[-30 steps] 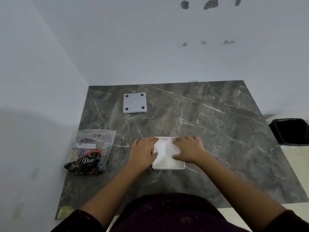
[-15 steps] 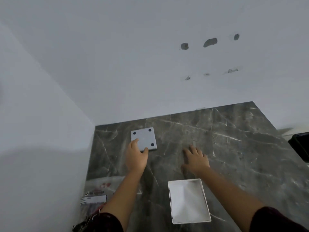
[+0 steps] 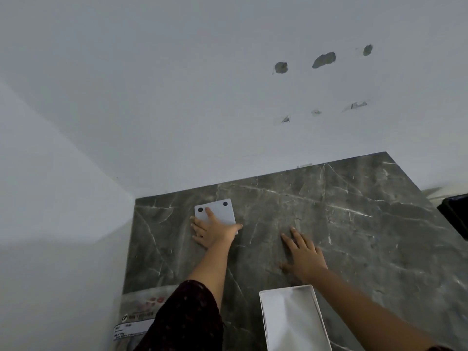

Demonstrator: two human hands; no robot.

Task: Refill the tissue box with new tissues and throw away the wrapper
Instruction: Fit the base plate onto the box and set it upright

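The white tissue box [image 3: 293, 317] lies open at the bottom centre of the dark marble table [image 3: 354, 236], with white tissues filling it. Its grey square lid [image 3: 220, 210], with black dots at the corners, lies at the far left of the table. My left hand [image 3: 214, 230] rests on the lid's near half, fingers spread over it and thumb at its right edge. My right hand [image 3: 302, 252] lies flat on the bare table to the right of the lid, fingers apart, holding nothing. The clear plastic wrapper [image 3: 136, 315] lies at the bottom left, partly hidden by my left sleeve.
A black bin [image 3: 455, 214] shows at the right edge, beyond the table. White walls close the table's far and left sides.
Both hands left the tissue box and reached forward. My left hand went from beside the lid onto it. The view tilted up, so the box slid toward the bottom edge.
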